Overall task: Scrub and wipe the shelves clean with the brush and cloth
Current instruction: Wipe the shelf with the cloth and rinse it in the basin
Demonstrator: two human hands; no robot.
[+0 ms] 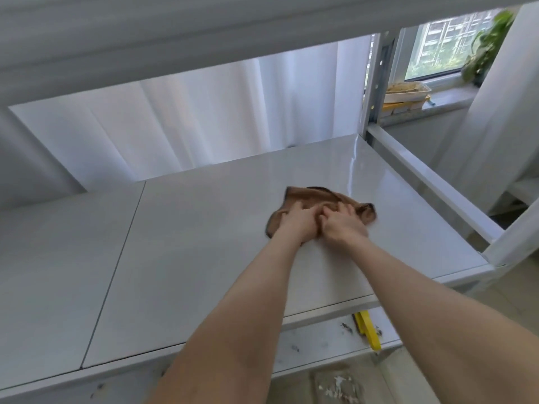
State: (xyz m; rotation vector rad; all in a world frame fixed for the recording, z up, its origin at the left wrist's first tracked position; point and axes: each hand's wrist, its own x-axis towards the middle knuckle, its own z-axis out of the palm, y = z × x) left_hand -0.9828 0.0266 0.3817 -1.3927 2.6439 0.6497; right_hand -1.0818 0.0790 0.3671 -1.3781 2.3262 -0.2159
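Cloth, gripped in a bunch by left hand and right hand near the shelf's right edge, may only smear dirt while wadded.

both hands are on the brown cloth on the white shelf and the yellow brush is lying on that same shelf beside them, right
Not quite. The left hand and right hand are on the brown cloth on the white shelf, but the head view shows the yellow brush on the lower shelf beneath, not beside them.
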